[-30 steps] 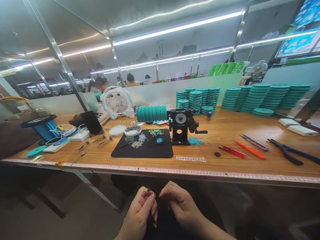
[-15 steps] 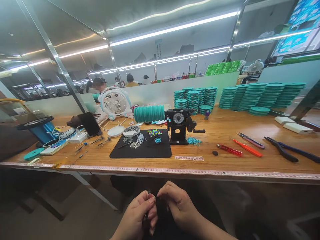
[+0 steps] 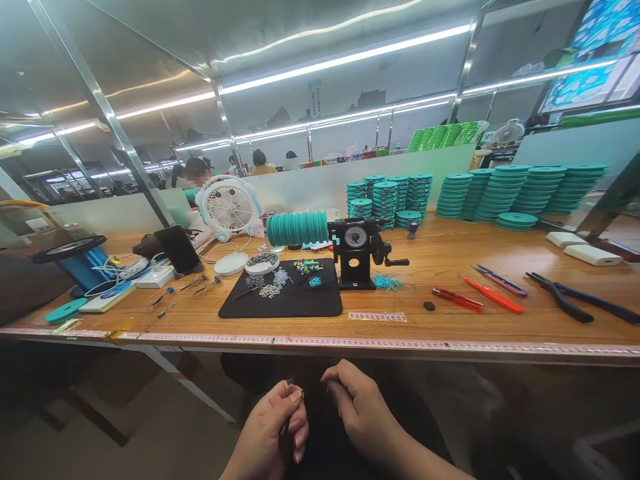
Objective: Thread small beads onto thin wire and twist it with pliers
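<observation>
In the lower middle of the head view, below the table edge, my left hand [image 3: 273, 427] pinches a small dark piece [image 3: 291, 382] between thumb and forefinger. Only bits of that piece show at the fingertips, so its kind is unclear. To the right and a short gap away is my right hand [image 3: 363, 407], its fingers curled and thumb drawn in. Whatever it may hold is too fine to see. Both hands are over dark clothing, apart from each other.
On the wooden table [image 3: 280, 330] a black mat [image 3: 240, 307] carries beads and small metal parts. Behind it stands a black hand-cranked winder [image 3: 355, 263] with teal spools [image 3: 297, 229]. Pliers [image 3: 557, 297], scissors-like snips [image 3: 500, 279] and a red tool [image 3: 457, 300] lie right. A tape measure [image 3: 350, 343] lines the edge.
My hands have moved apart: the left has shifted slightly left and the right slightly right, opening a gap between the fingertips. The things on the table have not moved.
</observation>
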Action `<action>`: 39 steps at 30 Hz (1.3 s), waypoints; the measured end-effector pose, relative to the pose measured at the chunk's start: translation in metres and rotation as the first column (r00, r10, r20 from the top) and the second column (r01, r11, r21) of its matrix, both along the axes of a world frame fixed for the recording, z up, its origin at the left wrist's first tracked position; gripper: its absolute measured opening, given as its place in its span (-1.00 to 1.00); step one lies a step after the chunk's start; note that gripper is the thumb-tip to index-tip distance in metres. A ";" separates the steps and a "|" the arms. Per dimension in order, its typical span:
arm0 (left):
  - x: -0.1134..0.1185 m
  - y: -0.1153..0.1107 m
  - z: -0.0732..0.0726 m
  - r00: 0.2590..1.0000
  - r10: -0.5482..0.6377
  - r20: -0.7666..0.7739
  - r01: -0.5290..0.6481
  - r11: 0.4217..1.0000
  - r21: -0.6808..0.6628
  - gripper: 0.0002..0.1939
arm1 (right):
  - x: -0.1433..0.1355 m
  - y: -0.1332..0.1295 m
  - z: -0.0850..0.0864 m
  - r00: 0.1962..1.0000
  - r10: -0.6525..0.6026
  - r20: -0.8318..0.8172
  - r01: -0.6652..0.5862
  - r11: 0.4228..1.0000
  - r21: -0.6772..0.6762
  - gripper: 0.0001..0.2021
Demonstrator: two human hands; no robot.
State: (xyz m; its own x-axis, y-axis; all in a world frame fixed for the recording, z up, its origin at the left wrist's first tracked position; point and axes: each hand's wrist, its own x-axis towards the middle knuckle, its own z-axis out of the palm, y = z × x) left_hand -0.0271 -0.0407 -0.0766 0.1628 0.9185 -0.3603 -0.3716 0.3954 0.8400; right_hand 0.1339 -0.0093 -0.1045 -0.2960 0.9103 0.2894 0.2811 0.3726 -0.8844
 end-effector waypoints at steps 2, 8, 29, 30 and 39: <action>0.001 0.001 -0.001 0.997 0.036 -0.061 -0.035 0.999 0.016 -0.66 | 0.000 0.000 0.000 1.000 -0.018 0.006 0.018 1.000 0.001 -0.81; 0.001 0.002 -0.006 0.974 0.094 -0.207 -0.076 0.993 0.092 -0.62 | -0.001 -0.001 0.001 0.999 -0.021 0.027 0.021 1.000 0.014 -0.81; -0.024 0.010 0.013 0.690 0.148 -0.709 0.155 0.926 0.344 -0.75 | 0.034 -0.003 0.022 0.999 -0.036 0.014 0.032 0.980 0.196 -0.75; -0.030 0.013 0.017 0.690 0.188 -0.699 0.115 0.925 0.362 -0.75 | 0.045 0.000 0.025 0.995 -0.096 0.009 0.092 0.971 0.219 -0.74; -0.013 0.015 0.032 0.775 0.232 -0.587 0.006 0.927 0.374 -0.74 | 0.097 -0.004 0.080 0.951 -0.228 0.206 0.185 0.960 0.208 -0.71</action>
